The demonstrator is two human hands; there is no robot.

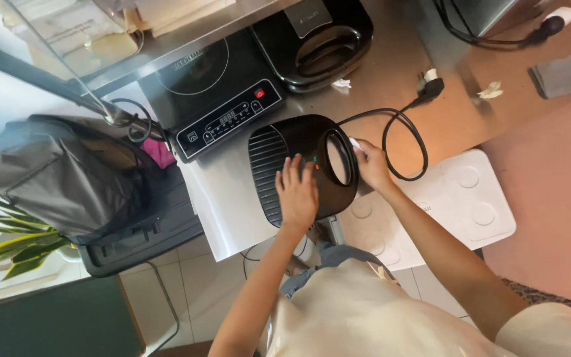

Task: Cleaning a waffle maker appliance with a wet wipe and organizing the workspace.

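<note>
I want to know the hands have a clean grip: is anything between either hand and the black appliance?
The left hand lies flat on the black appliance, nothing between. The right hand presses something small and white against its side, likely a cloth.

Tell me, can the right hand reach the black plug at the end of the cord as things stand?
Probably yes: the right hand is beside the black appliance, and nothing on the counter stands between it and the plug.
</note>
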